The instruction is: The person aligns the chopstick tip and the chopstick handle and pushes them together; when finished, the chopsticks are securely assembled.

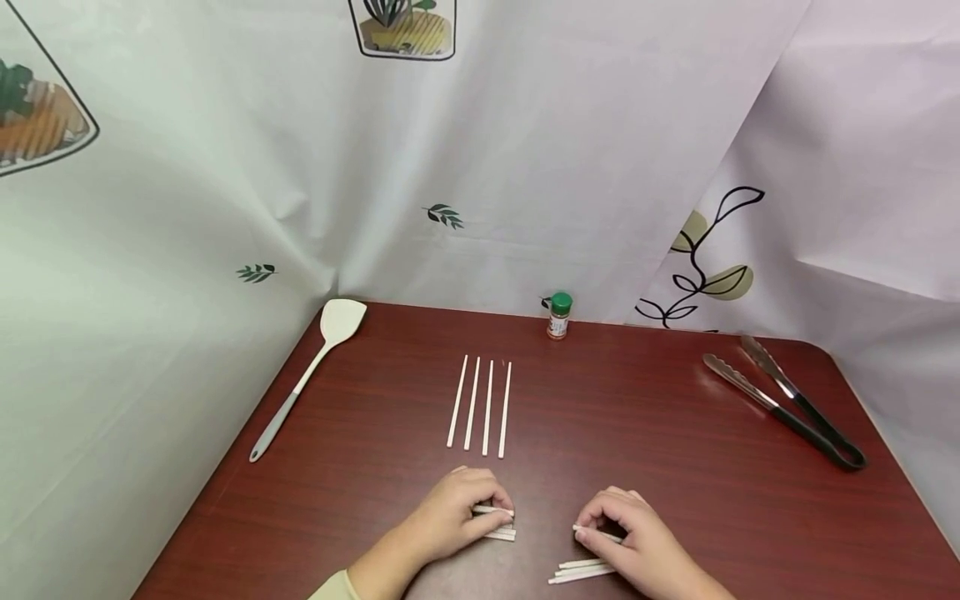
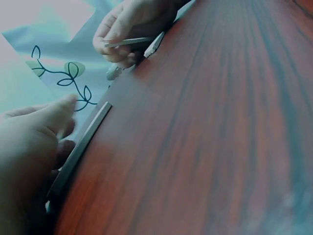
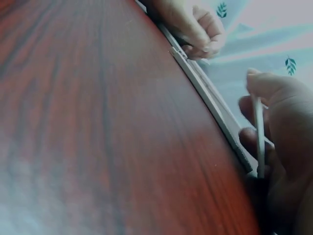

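Note:
My left hand (image 1: 461, 518) pinches a thin white stick (image 1: 489, 509) between thumb and fingertips, just above the table. Beneath that thumb lies at least one more white stick (image 1: 502, 535). To the right, my right hand (image 1: 633, 537) grips another white stick (image 1: 606, 536) near its end, which also shows upright in front of the palm as a pale stick (image 3: 259, 137) in the right wrist view. Several loose sticks (image 1: 577, 572) lie by the right palm, partly covered by it. Farther off, a row of several white sticks (image 1: 487, 408) lies side by side, roughly parallel.
A white spatula (image 1: 300, 379) lies along the table's left side. Steel tongs (image 1: 783, 400) with black handles lie spread at the right. At the back edge stands a small spice jar (image 1: 558, 317) with a green lid. Printed white sheeting (image 1: 525, 167) hangs behind the dark red table (image 1: 637, 400).

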{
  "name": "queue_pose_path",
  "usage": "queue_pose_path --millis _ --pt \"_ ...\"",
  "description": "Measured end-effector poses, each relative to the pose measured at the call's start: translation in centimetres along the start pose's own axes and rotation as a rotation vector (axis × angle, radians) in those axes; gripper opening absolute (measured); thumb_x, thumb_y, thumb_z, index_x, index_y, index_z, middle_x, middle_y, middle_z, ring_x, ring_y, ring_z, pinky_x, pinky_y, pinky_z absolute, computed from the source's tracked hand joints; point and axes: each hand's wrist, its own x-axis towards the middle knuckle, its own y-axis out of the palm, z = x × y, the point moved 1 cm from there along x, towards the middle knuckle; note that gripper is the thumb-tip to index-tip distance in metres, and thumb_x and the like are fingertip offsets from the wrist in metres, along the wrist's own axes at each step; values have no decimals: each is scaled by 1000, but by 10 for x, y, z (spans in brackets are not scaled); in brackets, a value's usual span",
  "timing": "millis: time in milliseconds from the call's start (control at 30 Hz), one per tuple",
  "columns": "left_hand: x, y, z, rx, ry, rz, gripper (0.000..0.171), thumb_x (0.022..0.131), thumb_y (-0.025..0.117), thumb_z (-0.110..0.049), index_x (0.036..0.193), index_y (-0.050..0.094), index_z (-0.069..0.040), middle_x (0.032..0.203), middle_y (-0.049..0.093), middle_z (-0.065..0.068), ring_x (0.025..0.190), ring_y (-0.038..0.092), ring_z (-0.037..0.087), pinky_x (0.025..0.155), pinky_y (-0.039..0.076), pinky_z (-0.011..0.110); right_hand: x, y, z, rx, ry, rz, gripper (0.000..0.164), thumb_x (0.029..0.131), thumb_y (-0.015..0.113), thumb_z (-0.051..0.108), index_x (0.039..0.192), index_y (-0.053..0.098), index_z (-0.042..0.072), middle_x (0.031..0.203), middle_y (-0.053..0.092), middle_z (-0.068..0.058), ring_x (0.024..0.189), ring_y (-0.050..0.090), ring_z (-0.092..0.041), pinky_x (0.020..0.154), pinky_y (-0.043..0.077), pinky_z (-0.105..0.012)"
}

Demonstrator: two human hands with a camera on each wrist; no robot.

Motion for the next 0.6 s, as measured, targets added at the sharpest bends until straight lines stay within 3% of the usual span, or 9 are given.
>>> queue_pose_path --millis 133,233,400,600 --pt "2 -1 -1 -20 -10 -144 12 96 79 -13 100 72 -22 94 65 -12 84 59 -1 77 47 12 1 2 -5 97 -80 -67 32 82 88 -2 100 75 22 91 67 15 80 63 -2 73 46 -22" --pt "5 -1 -3 -10 4 -208 17 93 77 -6 103 72 -19 96 65 -9 83 58 2 75 47 11 2 3 -7 154 -112 -94 42 75 88 -11 103 77 19 93 71 8 80 66 -7 72 51 -21" --pt "7 2 -10 2 81 -201 24 90 69 0 111 70 -12 100 64 -5 82 54 2 74 45 10 1 3 -6 176 -115 -94 42 75 88 -13 103 80 16 94 75 2 82 72 -10 75 55 -20" --pt "8 8 -20 80 152 -173 21 92 70 -5 111 72 -14 103 68 -6 88 64 2 81 52 13 1 4 -5 230 -156 -67 42 74 86 -17 102 81 14 96 76 0 83 73 -12 75 57 -20"
